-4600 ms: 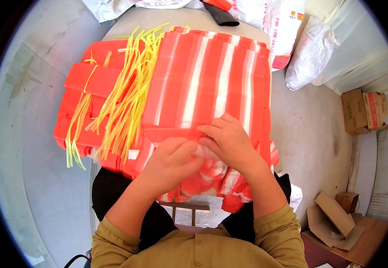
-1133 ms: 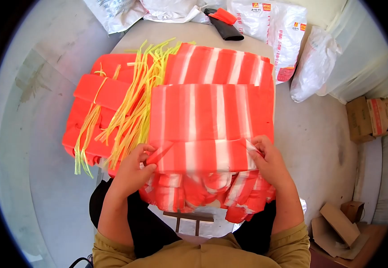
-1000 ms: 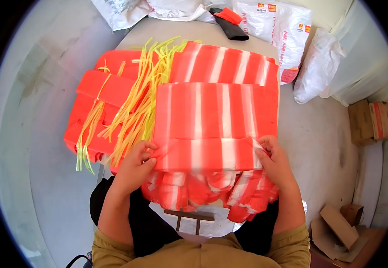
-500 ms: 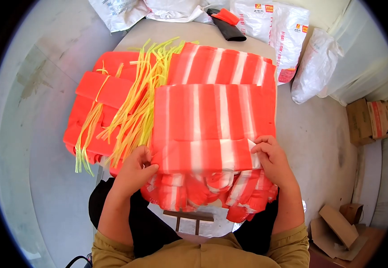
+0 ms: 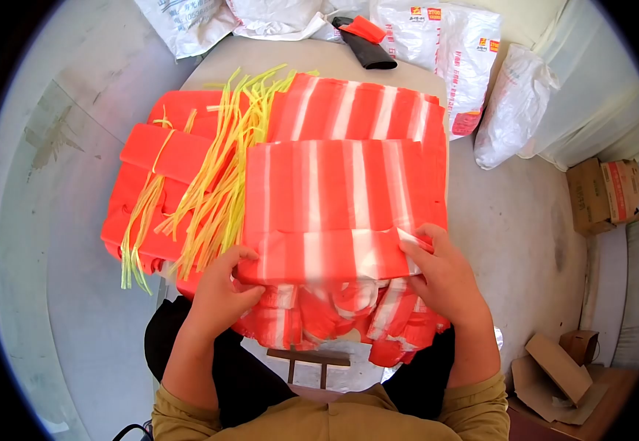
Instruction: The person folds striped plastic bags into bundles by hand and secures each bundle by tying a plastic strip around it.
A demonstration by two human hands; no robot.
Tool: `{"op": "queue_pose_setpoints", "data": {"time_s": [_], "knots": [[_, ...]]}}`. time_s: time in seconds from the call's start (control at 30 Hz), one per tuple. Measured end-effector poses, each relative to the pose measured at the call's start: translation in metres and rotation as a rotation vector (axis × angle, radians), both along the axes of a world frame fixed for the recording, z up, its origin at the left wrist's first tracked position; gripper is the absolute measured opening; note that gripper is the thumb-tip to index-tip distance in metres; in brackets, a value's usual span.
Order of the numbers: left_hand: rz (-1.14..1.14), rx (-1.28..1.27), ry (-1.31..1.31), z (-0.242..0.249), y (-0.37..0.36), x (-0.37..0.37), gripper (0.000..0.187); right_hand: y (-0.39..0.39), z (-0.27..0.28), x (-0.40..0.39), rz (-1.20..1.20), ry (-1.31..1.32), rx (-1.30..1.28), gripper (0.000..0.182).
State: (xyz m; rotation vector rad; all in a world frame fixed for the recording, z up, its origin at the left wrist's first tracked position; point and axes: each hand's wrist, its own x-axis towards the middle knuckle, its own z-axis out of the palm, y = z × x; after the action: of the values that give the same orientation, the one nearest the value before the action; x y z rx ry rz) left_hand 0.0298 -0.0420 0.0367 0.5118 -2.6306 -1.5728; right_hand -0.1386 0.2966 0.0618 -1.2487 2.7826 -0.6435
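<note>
A stack of red-and-white striped plastic bags [image 5: 334, 184] lies in front of me, with its near end folded over in a flat band. At the band's left end is my left hand [image 5: 224, 294], its thumb and fingers spread apart around the corner and touching the edge. My right hand [image 5: 448, 275] grips the right end of the fold, thumb on top and some fingertips hidden. Crumpled striped plastic [image 5: 341, 312] hangs below the band toward my lap. To the left, yellow plastic ties [image 5: 220, 173] lie in a loose bunch.
Red folded bundles [image 5: 161, 154], one tied with yellow strips, fill the left side. A black roll with a red piece [image 5: 367, 48] sits at the back. White sacks [image 5: 466, 66] stand behind. Cardboard boxes [image 5: 602, 195] are at the right, with flattened cardboard [image 5: 555, 378] lower down.
My left thumb has moved away from the fingers at the left corner. The right hand has shifted slightly inward along the fold. The whole view has drifted a little.
</note>
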Motion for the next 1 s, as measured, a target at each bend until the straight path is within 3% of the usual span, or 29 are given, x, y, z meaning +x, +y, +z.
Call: {"op": "queue_pose_setpoints", "data": {"time_s": [0.27,0.6,0.7,0.8,0.87,0.9,1.0], "knots": [[0.066,-0.391,0.205,-0.016,0.007,-0.003,0.044,0.003,-0.007,-0.004,-0.009,0.116,-0.075,0.039],[0.042,-0.295,0.241,-0.007,0.004,-0.003,0.043,0.016,-0.012,-0.012,-0.010,0.055,-0.107,0.034],[-0.005,-0.293,0.266,-0.010,-0.001,-0.001,0.042,0.017,-0.007,-0.011,-0.078,-0.048,-0.145,0.045],[-0.082,-0.288,0.281,-0.003,-0.005,0.001,0.037,0.033,-0.001,-0.016,-0.003,-0.142,-0.153,0.044],[-0.145,-0.275,0.348,0.001,-0.009,0.001,0.032,0.043,0.009,-0.028,0.133,-0.120,-0.203,0.035],[-0.155,-0.149,0.375,-0.001,-0.011,-0.001,0.028,0.046,0.012,-0.031,0.199,-0.110,-0.227,0.030],[-0.089,0.233,0.314,-0.006,-0.008,-0.007,0.017,0.045,0.011,-0.026,-0.134,-0.828,-0.511,0.013]]}}
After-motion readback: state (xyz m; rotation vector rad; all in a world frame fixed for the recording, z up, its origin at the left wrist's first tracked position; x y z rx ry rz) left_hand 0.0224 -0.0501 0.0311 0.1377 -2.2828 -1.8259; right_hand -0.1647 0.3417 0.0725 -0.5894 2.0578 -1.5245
